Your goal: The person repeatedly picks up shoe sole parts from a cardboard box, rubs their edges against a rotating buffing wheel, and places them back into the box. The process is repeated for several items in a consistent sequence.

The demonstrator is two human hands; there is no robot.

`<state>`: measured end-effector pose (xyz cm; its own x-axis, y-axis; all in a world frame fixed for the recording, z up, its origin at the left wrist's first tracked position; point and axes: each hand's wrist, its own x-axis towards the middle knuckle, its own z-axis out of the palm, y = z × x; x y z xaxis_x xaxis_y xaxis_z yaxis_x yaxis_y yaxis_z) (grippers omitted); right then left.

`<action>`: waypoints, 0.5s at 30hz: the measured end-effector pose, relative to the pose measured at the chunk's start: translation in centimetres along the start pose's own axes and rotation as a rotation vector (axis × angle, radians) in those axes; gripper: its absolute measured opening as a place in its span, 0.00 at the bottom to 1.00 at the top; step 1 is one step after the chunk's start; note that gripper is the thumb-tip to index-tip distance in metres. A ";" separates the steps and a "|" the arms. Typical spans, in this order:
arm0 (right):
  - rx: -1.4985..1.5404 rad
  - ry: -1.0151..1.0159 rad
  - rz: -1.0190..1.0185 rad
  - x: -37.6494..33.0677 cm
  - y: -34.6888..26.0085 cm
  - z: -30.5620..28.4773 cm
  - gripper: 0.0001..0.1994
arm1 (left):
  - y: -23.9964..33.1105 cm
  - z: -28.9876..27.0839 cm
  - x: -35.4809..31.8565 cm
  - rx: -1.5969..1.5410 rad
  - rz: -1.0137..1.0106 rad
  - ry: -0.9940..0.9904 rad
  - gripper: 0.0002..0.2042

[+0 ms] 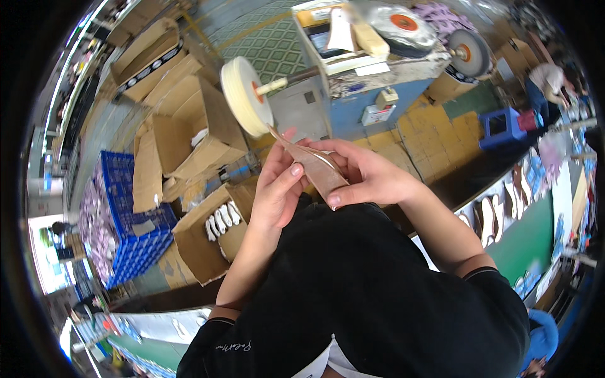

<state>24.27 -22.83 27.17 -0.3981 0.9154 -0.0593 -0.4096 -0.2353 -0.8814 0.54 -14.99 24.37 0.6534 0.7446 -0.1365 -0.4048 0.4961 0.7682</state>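
Observation:
Both my hands hold a flat brown shoe sole (pixel 318 173) with a pale edge, in front of my chest. My left hand (pixel 277 186) grips its left side with the thumb on top. My right hand (pixel 365 173) wraps its right side, thumb pressed on the lower end. The sole's pointed tip reaches up to the rim of a cream buffing wheel (pixel 246 96), which sits on a shaft sticking out of a grey-blue grinding machine (pixel 353 82). Whether the tip touches the wheel is unclear.
Open cardboard boxes (pixel 189 132) stand on the left, one (pixel 211 242) with white soles in it. A blue plastic crate (pixel 129 223) sits beside them. A second wheel (pixel 469 51) is on the machine's right. A blue stool (pixel 501 126) and a crouching person (pixel 547 82) are far right.

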 end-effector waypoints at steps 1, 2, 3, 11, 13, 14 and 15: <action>0.033 -0.015 0.032 0.1 0.2 0.2 0.53 | -0.1 -0.2 -0.3 0.008 0.006 0.031 0.42; 0.027 -0.024 0.013 0.2 0.6 0.4 0.53 | -0.2 -0.5 -0.5 0.011 0.015 0.040 0.42; 0.019 -0.017 0.007 0.3 0.9 0.5 0.53 | -0.3 -0.8 -0.6 -0.004 0.015 0.093 0.34; 0.383 0.070 0.031 -1.4 1.4 -0.5 0.39 | -2.1 -1.9 -0.6 -0.111 0.164 0.096 0.26; 0.329 0.089 0.012 -1.6 1.2 -0.5 0.36 | -2.3 -2.0 -0.5 -0.139 0.158 0.090 0.27; 0.309 0.095 0.003 -1.7 1.0 -0.5 0.35 | -2.3 -1.9 -0.5 -0.156 0.153 0.096 0.28; 0.251 0.098 -0.002 -1.8 0.8 -0.4 0.34 | -2.4 -1.8 -0.4 -0.168 0.144 0.109 0.29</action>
<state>24.99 -24.51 26.35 -0.3208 0.9403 -0.1135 -0.6057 -0.2958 -0.7387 0.10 -15.69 21.50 0.5121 0.8523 -0.1067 -0.5952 0.4417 0.6713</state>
